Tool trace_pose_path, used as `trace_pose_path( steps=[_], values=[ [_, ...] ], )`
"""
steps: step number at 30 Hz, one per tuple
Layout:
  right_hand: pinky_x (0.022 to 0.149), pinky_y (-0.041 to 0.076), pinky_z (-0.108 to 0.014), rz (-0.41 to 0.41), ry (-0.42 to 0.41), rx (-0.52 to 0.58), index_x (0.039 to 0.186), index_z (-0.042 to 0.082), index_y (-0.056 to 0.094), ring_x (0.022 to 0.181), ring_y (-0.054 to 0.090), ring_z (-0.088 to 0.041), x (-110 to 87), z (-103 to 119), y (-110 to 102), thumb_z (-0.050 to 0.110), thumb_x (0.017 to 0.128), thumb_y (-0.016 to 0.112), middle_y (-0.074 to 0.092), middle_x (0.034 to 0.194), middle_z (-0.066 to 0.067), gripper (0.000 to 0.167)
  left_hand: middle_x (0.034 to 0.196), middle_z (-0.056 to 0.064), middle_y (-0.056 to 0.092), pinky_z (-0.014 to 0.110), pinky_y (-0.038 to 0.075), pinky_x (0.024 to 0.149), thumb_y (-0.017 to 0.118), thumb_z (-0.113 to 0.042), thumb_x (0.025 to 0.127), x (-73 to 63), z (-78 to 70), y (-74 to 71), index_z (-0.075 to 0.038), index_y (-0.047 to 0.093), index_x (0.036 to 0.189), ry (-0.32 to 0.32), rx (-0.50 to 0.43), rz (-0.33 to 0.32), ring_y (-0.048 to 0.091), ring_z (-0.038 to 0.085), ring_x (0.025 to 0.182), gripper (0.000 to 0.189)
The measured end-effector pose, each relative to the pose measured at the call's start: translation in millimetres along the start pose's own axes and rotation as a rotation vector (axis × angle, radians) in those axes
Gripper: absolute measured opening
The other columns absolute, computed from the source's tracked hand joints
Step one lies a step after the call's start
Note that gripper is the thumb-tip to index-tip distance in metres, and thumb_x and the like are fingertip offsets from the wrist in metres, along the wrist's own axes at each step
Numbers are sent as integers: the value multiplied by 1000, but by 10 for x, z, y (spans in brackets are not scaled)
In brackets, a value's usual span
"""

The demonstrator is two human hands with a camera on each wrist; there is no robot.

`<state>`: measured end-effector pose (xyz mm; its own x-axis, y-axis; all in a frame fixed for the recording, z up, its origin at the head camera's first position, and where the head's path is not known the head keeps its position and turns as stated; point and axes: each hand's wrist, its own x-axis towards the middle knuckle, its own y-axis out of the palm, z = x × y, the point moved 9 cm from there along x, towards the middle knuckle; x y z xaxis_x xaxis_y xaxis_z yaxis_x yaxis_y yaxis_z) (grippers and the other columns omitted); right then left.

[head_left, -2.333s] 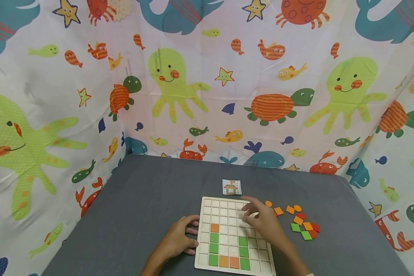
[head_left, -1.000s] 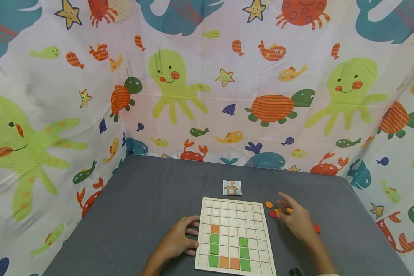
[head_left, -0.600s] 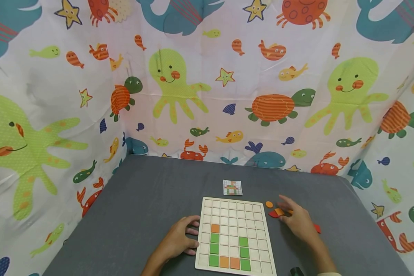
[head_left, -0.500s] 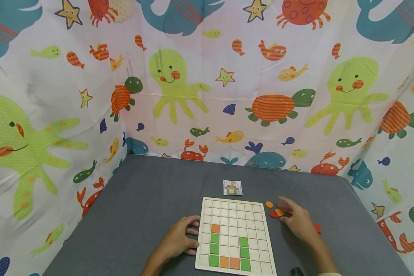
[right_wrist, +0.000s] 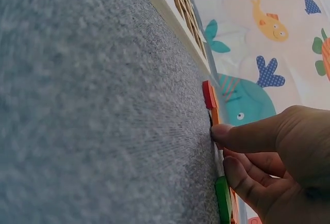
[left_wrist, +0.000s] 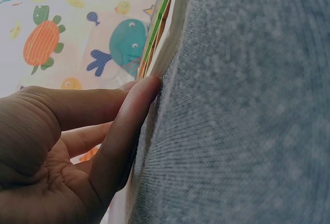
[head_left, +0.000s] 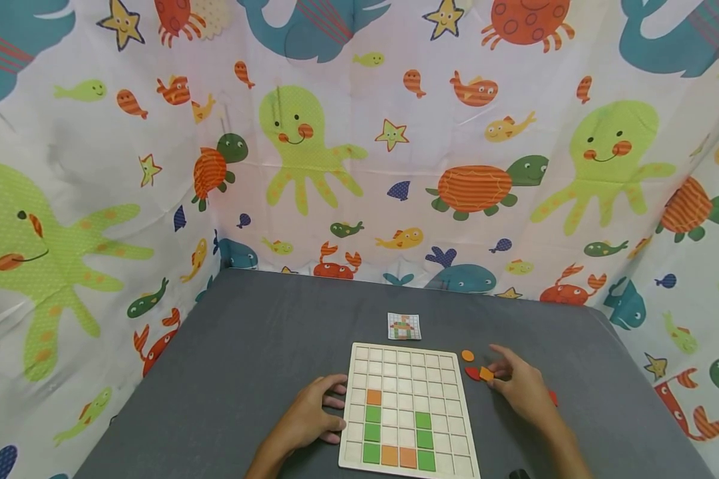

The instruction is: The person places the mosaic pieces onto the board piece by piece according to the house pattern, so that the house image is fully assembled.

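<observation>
In the head view, my left hand [head_left: 307,411] rests at the left edge of a pale wooden grid board [head_left: 440,386], with thumb and fingertips against its side. Green and orange square tiles sit in several of the board's cells, including a green tile [head_left: 371,432]. To the right of the board, my right hand [head_left: 521,387] pinches an orange square tile [head_left: 486,374] at the tabletop. The right wrist view shows the thumb at the edge of this orange tile [right_wrist: 215,113]. A red tile [head_left: 472,374] lies just left of it.
An orange round tile [head_left: 467,356] lies near the board's upper right corner. Behind the board is a small pattern card [head_left: 404,326]. More tiles are mostly hidden under my right hand; a green tile [right_wrist: 223,199] shows in the right wrist view. A printed curtain [head_left: 347,166] encloses the grey table [head_left: 263,319].
My right hand has gone from over the board to the loose tiles on the right. The orange square tile has turned and shifted slightly toward me. My left hand has stayed put.
</observation>
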<state>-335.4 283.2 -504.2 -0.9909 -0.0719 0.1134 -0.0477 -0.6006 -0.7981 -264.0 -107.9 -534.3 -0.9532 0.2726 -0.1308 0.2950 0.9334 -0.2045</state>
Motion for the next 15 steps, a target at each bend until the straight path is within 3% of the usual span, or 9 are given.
trace_pose_path(
  steps=[5, 15],
  values=[
    [76, 60, -29, -25, 0, 6, 148, -2, 54, 93, 73, -24, -23, -1, -31, -3, 83, 85, 77, 103, -9, 72, 134, 16, 58, 42, 67, 59, 79, 19, 76, -3, -1, -1, -1, 54, 150, 2, -3, 2, 64, 29, 111, 81],
    [80, 62, -35, -37, -24, 33, 152, 4, 51, 97, 73, -23, -64, 140, -23, 8, 87, 86, 77, 107, -6, 74, 134, 17, 58, 42, 67, 59, 79, 19, 77, -8, -11, 1, -1, 54, 151, 4, 0, 3, 64, 29, 110, 81]
  ],
)
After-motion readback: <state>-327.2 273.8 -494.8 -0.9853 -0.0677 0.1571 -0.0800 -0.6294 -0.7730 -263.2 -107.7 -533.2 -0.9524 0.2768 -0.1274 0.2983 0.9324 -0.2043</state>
